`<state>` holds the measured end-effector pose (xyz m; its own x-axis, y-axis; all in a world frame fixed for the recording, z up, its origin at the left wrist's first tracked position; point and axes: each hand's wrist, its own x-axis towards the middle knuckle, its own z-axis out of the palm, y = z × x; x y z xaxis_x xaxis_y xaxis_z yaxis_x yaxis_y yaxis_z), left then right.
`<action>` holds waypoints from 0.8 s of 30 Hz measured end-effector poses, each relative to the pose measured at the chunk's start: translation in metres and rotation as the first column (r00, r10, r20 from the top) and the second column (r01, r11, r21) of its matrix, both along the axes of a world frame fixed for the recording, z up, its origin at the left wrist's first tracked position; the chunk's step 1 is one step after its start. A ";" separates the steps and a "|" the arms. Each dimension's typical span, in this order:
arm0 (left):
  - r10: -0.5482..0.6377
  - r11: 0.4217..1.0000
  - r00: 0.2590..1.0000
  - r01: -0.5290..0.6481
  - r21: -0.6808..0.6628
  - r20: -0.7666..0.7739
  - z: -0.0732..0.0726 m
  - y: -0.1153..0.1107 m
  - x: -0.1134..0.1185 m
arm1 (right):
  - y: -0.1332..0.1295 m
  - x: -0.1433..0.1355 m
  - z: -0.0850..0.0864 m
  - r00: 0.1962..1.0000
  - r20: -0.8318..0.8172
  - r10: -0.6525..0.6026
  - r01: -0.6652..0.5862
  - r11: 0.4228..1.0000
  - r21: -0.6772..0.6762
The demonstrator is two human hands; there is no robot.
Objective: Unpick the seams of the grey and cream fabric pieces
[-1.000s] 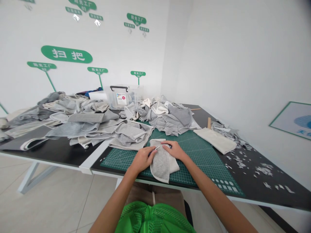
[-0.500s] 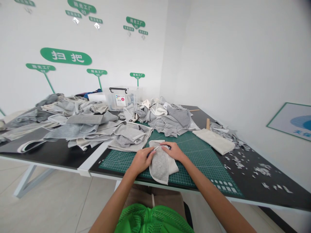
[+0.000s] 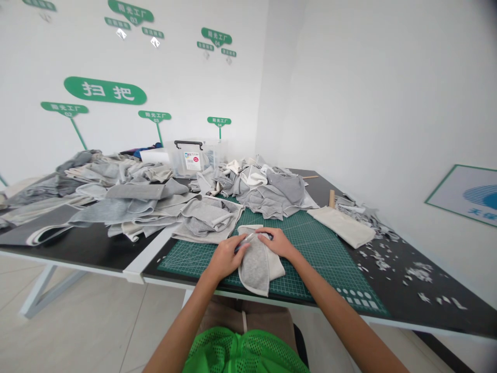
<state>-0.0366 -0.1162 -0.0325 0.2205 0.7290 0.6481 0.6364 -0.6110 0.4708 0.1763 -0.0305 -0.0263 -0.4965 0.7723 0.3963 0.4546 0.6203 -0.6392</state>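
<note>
A grey and off-white piece of cloth (image 3: 254, 267) lies on the green cutting mat (image 3: 306, 230) near the table's front edge. At its upper left, my left hand (image 3: 228, 255) is closed around a small tool (image 3: 244, 242) with a dark handle and a pale, narrow tip. My right hand (image 3: 278, 241) is closed at the cloth's upper right, pinching a small dark-ended object whose form is mostly hidden by the fingers. The two hands almost meet over the top of the cloth.
Grey cloths (image 3: 209, 215) are stacked left of the hands, with a larger heap (image 3: 267, 186) behind. A clear plastic box (image 3: 190, 158) stands at the back. To the right lie a folded cream cloth (image 3: 344, 225) and scattered scraps (image 3: 419, 272).
The pale tip between my hands has shifted slightly. Both hands and the cloth stay in nearly the same place.
</note>
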 end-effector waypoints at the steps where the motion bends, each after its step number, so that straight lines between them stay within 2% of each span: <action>1: -0.001 1.000 1.000 0.001 -0.002 -0.002 0.000 0.000 0.000 | 0.000 0.000 0.000 1.000 -0.001 0.000 0.000 1.000 0.000; 19: 0.022 1.000 1.000 -0.022 -0.019 0.000 -0.002 0.001 -0.001 | 0.000 -0.001 0.000 1.000 -0.014 0.009 -0.009 1.000 -0.001; 24: 0.005 1.000 1.000 -0.005 -0.021 -0.001 0.001 0.000 0.000 | 0.001 -0.001 -0.001 1.000 -0.014 0.007 -0.007 1.000 -0.003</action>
<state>-0.0367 -0.1162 -0.0315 0.2173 0.7434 0.6326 0.6402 -0.5978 0.4825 0.1758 -0.0297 -0.0273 -0.4959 0.7701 0.4012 0.4413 0.6214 -0.6474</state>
